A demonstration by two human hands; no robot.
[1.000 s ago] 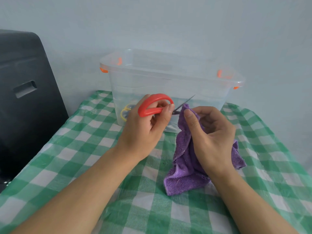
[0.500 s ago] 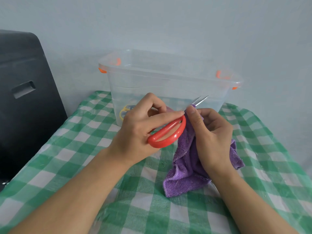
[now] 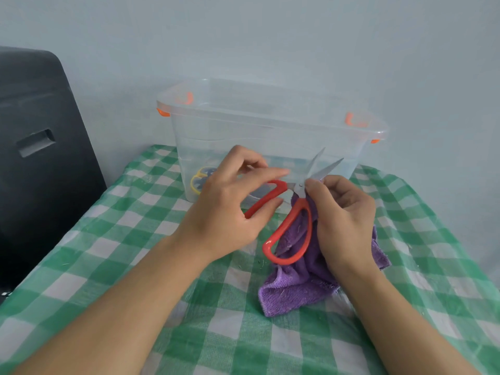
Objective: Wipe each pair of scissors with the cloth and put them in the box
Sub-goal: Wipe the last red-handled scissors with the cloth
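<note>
Nearest on the desk, with its green-and-white checked cover, the purple cloth lies bunched, its lower end resting on the cover and its upper part drawn up into the right hand. That hand's fingers are curled, gripping the cloth and pinching it against the red-handled scissors right at the pivot. The left hand grips the left handle loop between thumb and fingers; the other loop hangs free toward the near side, in front of the cloth.

The scissors are held above the desk, just in front of the box, between the two hands. Their long axis runs from near to far, slightly rightward, with the handles near and low and the blades far and raised. The blades are spread in a V, tips pointing up and away toward the box's right half.

Beyond them stands the clear box with orange clips, lidless. Through its left wall a yellow-handled pair already lies inside, with something bluish beside it that I cannot make out.

In my judgement the task is partway done: at least one pair is boxed, this red pair is mid-wipe, and it still has to go into the box. No other scissors are visible on the desk.
</note>
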